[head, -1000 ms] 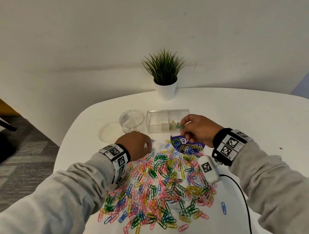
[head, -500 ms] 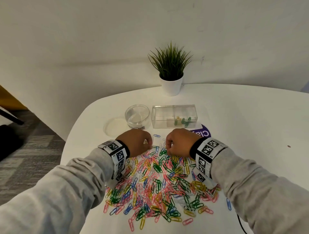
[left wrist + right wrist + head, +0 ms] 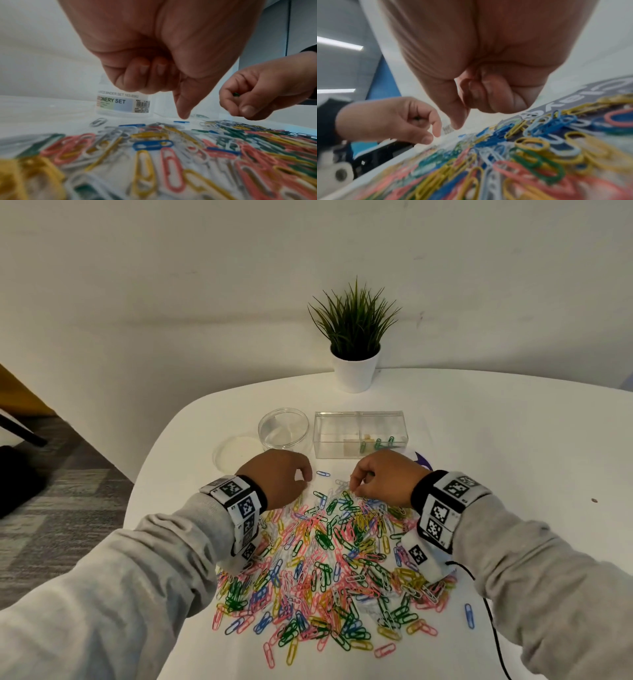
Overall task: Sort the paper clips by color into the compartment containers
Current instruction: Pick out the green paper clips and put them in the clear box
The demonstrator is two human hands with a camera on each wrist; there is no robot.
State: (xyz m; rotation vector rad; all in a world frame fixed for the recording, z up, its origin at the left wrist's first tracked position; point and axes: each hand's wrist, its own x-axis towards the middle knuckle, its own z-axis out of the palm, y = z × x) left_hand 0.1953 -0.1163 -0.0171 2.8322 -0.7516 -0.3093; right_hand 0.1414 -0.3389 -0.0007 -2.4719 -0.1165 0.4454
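1. Hovering over the far edge of the multicoloured paper-clip pile [image 3: 329,559], both hands are curled, knuckles up, on the white rounded table [image 3: 513,440].
2. Left hand [image 3: 279,475]: index finger points down, tip just above a lone blue clip [image 3: 323,473] at the pile's far edge; other fingers are folded into the palm. The right wrist view shows sth dark and greenish inside that fist, too small to name; can't tell if it's a held clip.
3. Right hand [image 3: 385,475]: thumb and fingers are bunched tight, tips at the pile's far edge. The left wrist view shows a small green bit [image 3: 236,94] between its curled fingers, prob. a clip, not certain.
4. Clear rectangular plastic box w/ two compartments [image 3: 359,434] sits just beyond the hands; a few green clips [image 3: 376,444] lie in its right compartment.
5. Clear round plastic tub [image 3: 283,429] stands left of the box, its flat round lid [image 3: 236,451] beside it, further left.
6. Potted green grass plant in a white pot [image 3: 354,344] is at the far table edge by the wall.
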